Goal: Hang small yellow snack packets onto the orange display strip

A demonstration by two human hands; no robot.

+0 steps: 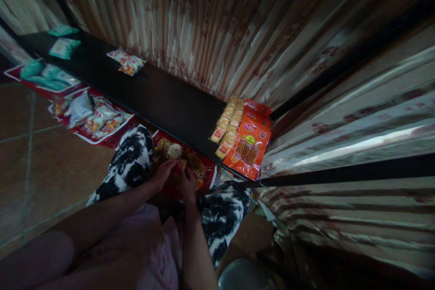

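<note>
Low between my knees, my left hand [166, 173] and my right hand [188, 182] are close together over a red bag [206, 176] that holds snack packs. Both hands have their fingers closed on a small orange-yellow packet [181, 165], dim and partly hidden by the fingers. Just beyond them lies a round pale item [175, 150]. On the right end of a black shelf [163, 95], orange pretzel-stick packs [247, 149] overlap in a row beside rows of small yellow packets [226, 122].
One white-orange snack pack [127, 61] lies on the shelf, with teal packs [64, 47] at its far left. Open red bags of packs [98, 115] stand on the floor at left. Pleated curtains [190, 22] and black poles [340, 172] border the shelf. A metal bowl [246, 275] sits below.
</note>
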